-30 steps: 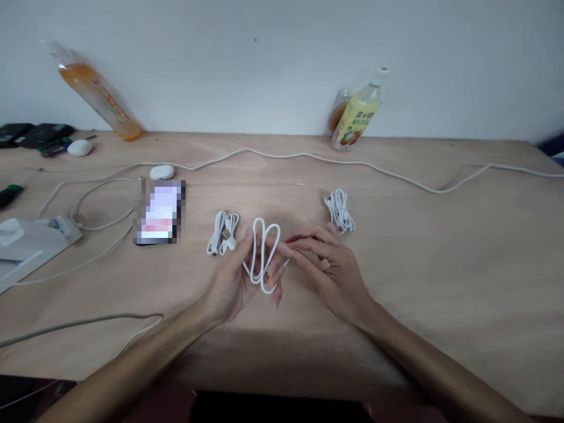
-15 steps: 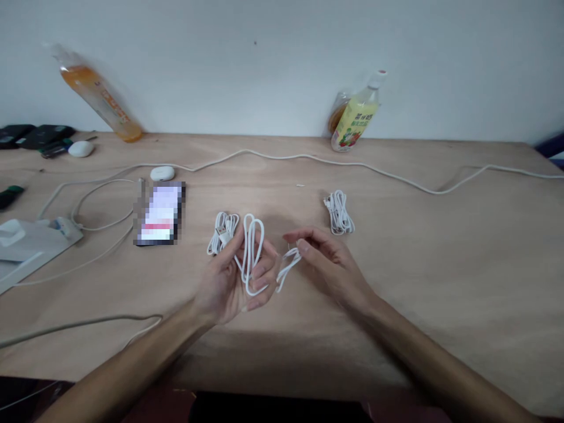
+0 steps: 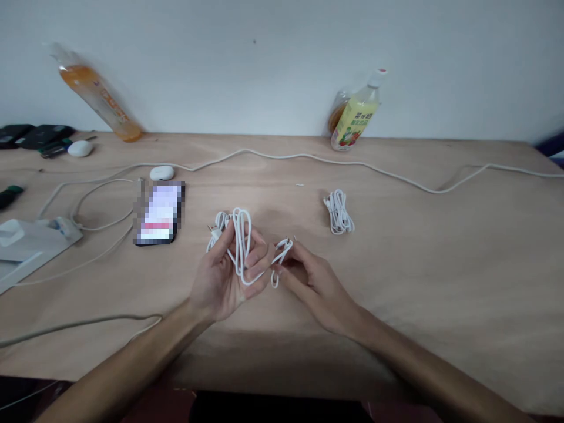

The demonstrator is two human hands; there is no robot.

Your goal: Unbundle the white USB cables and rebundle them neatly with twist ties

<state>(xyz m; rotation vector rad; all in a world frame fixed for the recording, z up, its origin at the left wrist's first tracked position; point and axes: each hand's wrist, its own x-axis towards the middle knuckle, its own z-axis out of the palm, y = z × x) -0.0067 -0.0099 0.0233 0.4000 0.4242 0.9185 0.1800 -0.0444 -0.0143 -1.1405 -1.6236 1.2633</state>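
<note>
My left hand (image 3: 222,276) is palm up over the middle of the wooden table (image 3: 418,264), its fingers closed on the loops of a white cable (image 3: 241,238). The cable's loose end runs right to my right hand (image 3: 311,282), whose fingertips pinch it just beside the left fingers. Behind my left hand, a second coiled white cable (image 3: 219,229) lies partly hidden on the table. A third coiled white cable (image 3: 338,212) rests further right, apart from both hands.
A phone (image 3: 159,212) with a lit screen lies left of the hands, a white earbud case (image 3: 161,173) behind it. A long white cord (image 3: 396,175) crosses the table. Two bottles (image 3: 355,114) (image 3: 99,94) lean on the wall. White packaging (image 3: 26,244) sits far left.
My left hand drew the cable loops slightly left and toward me. My right hand moved down and in, bringing the loose end close to the left fingers.
</note>
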